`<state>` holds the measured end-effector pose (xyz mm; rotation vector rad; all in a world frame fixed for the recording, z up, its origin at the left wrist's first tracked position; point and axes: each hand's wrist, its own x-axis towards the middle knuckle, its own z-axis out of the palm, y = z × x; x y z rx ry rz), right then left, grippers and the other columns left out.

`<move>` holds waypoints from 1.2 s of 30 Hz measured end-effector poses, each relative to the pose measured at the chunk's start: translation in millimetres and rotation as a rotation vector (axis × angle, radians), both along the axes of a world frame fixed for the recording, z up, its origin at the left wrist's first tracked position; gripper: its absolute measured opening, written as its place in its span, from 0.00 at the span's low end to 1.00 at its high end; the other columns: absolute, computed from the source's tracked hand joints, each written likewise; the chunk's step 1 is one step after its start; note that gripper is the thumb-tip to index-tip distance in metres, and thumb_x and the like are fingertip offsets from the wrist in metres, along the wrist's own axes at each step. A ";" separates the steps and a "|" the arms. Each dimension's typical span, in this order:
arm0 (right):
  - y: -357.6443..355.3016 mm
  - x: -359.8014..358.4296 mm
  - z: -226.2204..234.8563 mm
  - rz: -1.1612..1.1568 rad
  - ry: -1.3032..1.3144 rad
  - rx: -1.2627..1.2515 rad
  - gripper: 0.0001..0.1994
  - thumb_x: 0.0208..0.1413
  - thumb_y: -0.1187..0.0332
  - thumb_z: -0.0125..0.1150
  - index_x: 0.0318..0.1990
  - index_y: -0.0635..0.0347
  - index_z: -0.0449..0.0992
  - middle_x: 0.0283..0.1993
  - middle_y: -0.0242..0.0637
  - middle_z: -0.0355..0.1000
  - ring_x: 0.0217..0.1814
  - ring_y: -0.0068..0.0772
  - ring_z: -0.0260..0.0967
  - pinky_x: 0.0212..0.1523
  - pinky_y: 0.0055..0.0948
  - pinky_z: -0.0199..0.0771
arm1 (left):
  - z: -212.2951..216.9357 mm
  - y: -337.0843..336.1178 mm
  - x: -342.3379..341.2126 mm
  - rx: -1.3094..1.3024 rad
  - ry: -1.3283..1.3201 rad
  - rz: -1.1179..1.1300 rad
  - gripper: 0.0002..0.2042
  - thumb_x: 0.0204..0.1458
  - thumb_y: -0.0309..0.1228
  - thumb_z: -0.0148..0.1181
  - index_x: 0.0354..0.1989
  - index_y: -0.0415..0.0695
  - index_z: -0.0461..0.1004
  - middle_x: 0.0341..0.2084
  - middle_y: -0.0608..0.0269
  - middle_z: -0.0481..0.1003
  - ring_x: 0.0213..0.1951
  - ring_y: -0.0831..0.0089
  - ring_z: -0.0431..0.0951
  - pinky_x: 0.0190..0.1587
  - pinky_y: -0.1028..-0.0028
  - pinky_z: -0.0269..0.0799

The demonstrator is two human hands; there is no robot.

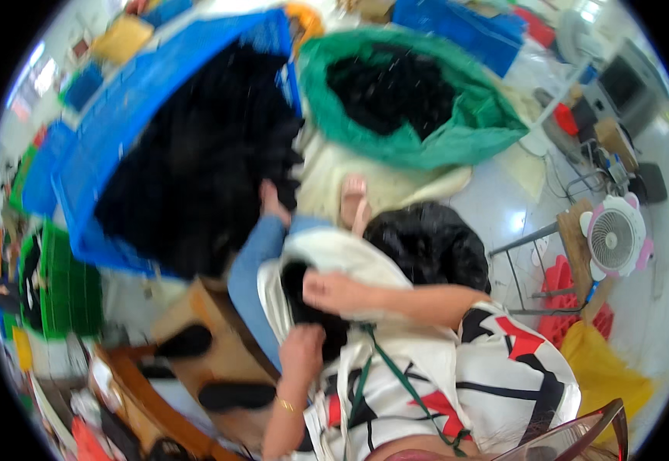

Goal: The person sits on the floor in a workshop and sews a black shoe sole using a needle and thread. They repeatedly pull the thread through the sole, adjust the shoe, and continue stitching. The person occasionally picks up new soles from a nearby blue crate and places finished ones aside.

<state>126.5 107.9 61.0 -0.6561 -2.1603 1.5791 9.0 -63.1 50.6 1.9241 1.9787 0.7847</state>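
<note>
A black fabric piece (pixel 336 336) lies on the white cloth (pixel 373 269) across my lap. Closed fingers of my left hand (pixel 302 352) grip it at its near side. My right hand (pixel 330 292), also closed, reaches in from the right and holds it higher up; the fingertips of both hands are blurred or hidden. To the left, two black sole-shaped pieces (pixel 237 396) rest on a brown cardboard box (pixel 219 338).
A blue crate (pixel 88 207) heaped with black pieces (pixel 196 161) stands ahead on the left. Beyond my feet is a green sack (pixel 465 142) with more black pieces. A black plastic bag (pixel 430 242) sits by my right knee; a fan (pixel 611 237) stands on the right.
</note>
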 end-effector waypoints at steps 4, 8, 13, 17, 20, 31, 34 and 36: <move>37.1 13.6 41.8 -0.115 0.193 -0.657 0.05 0.65 0.66 0.54 0.41 0.57 0.70 0.31 0.26 0.68 0.28 0.19 0.68 0.30 0.29 0.76 | -0.7 1.6 0.9 -0.082 -0.066 0.041 0.05 0.49 0.25 0.58 0.35 0.45 0.76 0.30 0.57 0.73 0.36 0.56 0.75 0.35 0.61 0.73; 22.5 12.4 22.0 -0.104 0.284 -0.605 0.05 0.66 0.69 0.52 0.44 0.61 0.69 0.26 0.26 0.66 0.27 0.17 0.65 0.34 0.24 0.73 | -1.1 4.5 -0.9 -0.039 -0.131 0.052 0.04 0.48 0.26 0.64 0.33 0.45 0.76 0.28 0.61 0.73 0.33 0.59 0.75 0.34 0.63 0.72; -3.9 14.7 -7.6 0.102 -0.174 -0.530 0.06 0.63 0.69 0.55 0.44 0.60 0.73 0.29 0.30 0.73 0.27 0.19 0.69 0.31 0.22 0.71 | -6.4 -1.2 -0.7 -0.041 -0.161 0.163 0.07 0.48 0.26 0.64 0.35 0.43 0.75 0.30 0.58 0.74 0.36 0.57 0.74 0.37 0.63 0.71; -13.8 20.0 -11.0 0.213 -0.360 -0.156 0.06 0.60 0.67 0.57 0.40 0.57 0.75 0.26 0.39 0.75 0.25 0.34 0.73 0.30 0.30 0.72 | -4.6 -0.2 3.8 -0.039 -0.137 0.241 0.10 0.47 0.27 0.65 0.37 0.41 0.74 0.33 0.56 0.74 0.38 0.55 0.73 0.39 0.62 0.71; -17.0 25.5 -14.9 0.244 -0.329 -0.015 0.06 0.59 0.67 0.55 0.40 0.57 0.75 0.28 0.43 0.75 0.27 0.45 0.74 0.31 0.36 0.72 | -8.4 -2.9 4.2 -0.034 -0.119 0.243 0.10 0.46 0.27 0.66 0.37 0.42 0.74 0.32 0.57 0.74 0.37 0.56 0.73 0.38 0.63 0.71; -27.9 38.3 -24.8 0.176 -0.385 -0.194 0.07 0.60 0.69 0.54 0.42 0.62 0.73 0.26 0.35 0.72 0.26 0.25 0.70 0.30 0.26 0.70 | -13.7 -6.0 6.8 0.046 -0.121 0.213 0.11 0.45 0.25 0.68 0.37 0.43 0.76 0.30 0.59 0.75 0.32 0.59 0.74 0.34 0.65 0.71; -29.5 36.5 -25.0 0.140 -0.370 -0.255 0.08 0.59 0.67 0.54 0.40 0.62 0.73 0.28 0.44 0.75 0.28 0.45 0.73 0.32 0.36 0.72 | -14.2 -6.0 5.1 0.029 -0.114 0.188 0.11 0.45 0.25 0.68 0.38 0.43 0.77 0.29 0.59 0.75 0.32 0.60 0.74 0.34 0.66 0.71; -30.3 36.7 -25.6 0.144 -0.353 -0.241 0.08 0.59 0.67 0.54 0.40 0.61 0.74 0.28 0.44 0.75 0.28 0.45 0.73 0.32 0.36 0.72 | -12.3 -4.5 2.8 0.003 -0.123 0.178 0.10 0.45 0.25 0.68 0.38 0.42 0.77 0.30 0.59 0.75 0.32 0.60 0.75 0.35 0.66 0.71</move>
